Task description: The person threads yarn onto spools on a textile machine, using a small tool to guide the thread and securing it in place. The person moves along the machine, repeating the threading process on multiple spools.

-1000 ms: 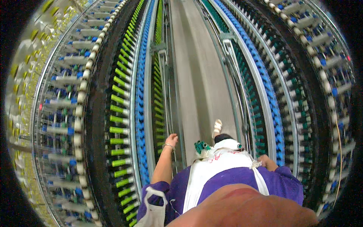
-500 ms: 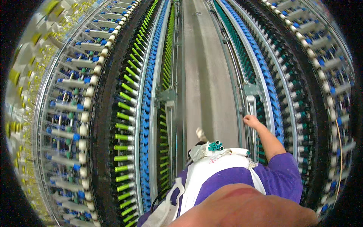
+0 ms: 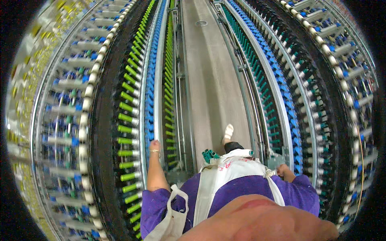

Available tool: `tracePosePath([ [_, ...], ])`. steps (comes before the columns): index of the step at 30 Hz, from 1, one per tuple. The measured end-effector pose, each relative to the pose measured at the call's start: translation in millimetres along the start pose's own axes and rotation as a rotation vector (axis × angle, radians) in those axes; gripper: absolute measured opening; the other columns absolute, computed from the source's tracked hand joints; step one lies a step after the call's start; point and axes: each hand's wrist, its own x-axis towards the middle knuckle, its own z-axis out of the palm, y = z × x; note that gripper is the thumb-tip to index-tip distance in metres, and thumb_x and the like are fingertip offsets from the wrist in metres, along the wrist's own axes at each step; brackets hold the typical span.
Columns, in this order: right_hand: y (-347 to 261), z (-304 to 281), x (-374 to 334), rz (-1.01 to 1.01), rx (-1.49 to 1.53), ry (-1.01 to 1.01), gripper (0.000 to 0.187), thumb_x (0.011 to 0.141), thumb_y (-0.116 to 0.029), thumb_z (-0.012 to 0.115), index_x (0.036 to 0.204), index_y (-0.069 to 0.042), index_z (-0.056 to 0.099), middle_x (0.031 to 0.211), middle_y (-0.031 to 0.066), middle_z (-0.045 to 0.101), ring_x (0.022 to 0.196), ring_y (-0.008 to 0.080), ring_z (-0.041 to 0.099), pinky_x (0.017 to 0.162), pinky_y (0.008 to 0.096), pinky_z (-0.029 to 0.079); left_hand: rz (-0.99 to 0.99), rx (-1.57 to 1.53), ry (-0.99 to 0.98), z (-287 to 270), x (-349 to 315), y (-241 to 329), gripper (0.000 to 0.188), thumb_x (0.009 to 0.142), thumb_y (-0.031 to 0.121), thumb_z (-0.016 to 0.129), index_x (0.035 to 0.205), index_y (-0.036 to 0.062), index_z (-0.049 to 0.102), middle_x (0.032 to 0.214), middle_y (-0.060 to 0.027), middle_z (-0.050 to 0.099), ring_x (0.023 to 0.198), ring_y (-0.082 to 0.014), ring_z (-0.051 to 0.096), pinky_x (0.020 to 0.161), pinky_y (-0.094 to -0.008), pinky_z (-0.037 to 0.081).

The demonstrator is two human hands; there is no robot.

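My left hand, with a thin band at the wrist, reaches out beside the blue row of the left machine. Its fingers are too foreshortened to make out. On the other side, my right hand is low and close to my body, next to a grey bracket on the right machine. Its fingers are curled in, and nothing shows in them. Several teal tubes stick out of the white apron at my waist. A white tube with a teal end lies across the apron's top.
Long spinning frames line both sides of a narrow grey aisle. Lime-green tubes stand in rows on the left frame, teal ones on the right. A round floor cover lies ahead. My foot is in the aisle.
I have moved forward along the aisle. My left hand has come into view at the left machine. My right hand has drawn back toward my body. A different foot is forward.
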Motion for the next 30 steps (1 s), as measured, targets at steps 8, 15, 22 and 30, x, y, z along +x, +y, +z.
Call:
tracePosePath([
  [8, -18.7, -348.8, 250.3, -0.162, -0.506, 0.167, 0.021, 0.069, -0.029, 0.061, 0.058, -0.011, 0.057, 0.064, 0.0110, 0.061, 0.064, 0.0304, 0.059, 0.060, 0.0393, 0.047, -0.324, 0.612, -0.101, 171.0, 134.7, 122.8, 0.013, 0.089, 0.015, 0.054, 0.094, 0.0042, 0.060, 0.070, -0.0075, 0.058, 0.062, -0.0179, 0.056, 0.052, -0.0327, 0.047],
  [15, -175.6, -917.0, 378.3, -0.246, 0.299, 0.787, 0.026, 0.087, -0.027, 0.060, 0.093, -0.002, 0.063, 0.070, 0.0080, 0.062, 0.067, 0.0176, 0.061, 0.064, 0.0348, 0.050, -0.561, 0.754, -0.246, 277.1, 254.8, 160.2, 0.014, 0.088, 0.018, 0.055, 0.091, 0.0047, 0.058, 0.068, -0.0067, 0.055, 0.060, -0.0181, 0.055, 0.052, -0.0326, 0.046],
  [22, -283.8, -1315.1, 426.3, -0.567, 0.907, 1.279, 0.026, 0.090, -0.016, 0.058, 0.111, -0.001, 0.062, 0.093, 0.0041, 0.066, 0.078, 0.0109, 0.061, 0.069, 0.0256, 0.049, -0.445, 0.869, -0.260, 367.1, 587.2, 284.2, 0.016, 0.087, 0.021, 0.057, 0.088, 0.0052, 0.056, 0.065, -0.0060, 0.052, 0.059, -0.0183, 0.053, 0.052, -0.0326, 0.044],
  [30, -224.6, -1681.1, 469.8, -0.881, 1.372, 1.495, 0.025, 0.089, -0.013, 0.054, 0.110, -0.002, 0.059, 0.091, 0.0072, 0.058, 0.083, 0.0266, 0.056, 0.072, 0.0446, 0.046, 0.447, 0.127, -0.178, 561.2, 1049.9, 704.0, 0.018, 0.090, 0.011, 0.053, 0.105, 0.0015, 0.057, 0.084, -0.0042, 0.061, 0.067, -0.0129, 0.053, 0.063, -0.0271, 0.046],
])
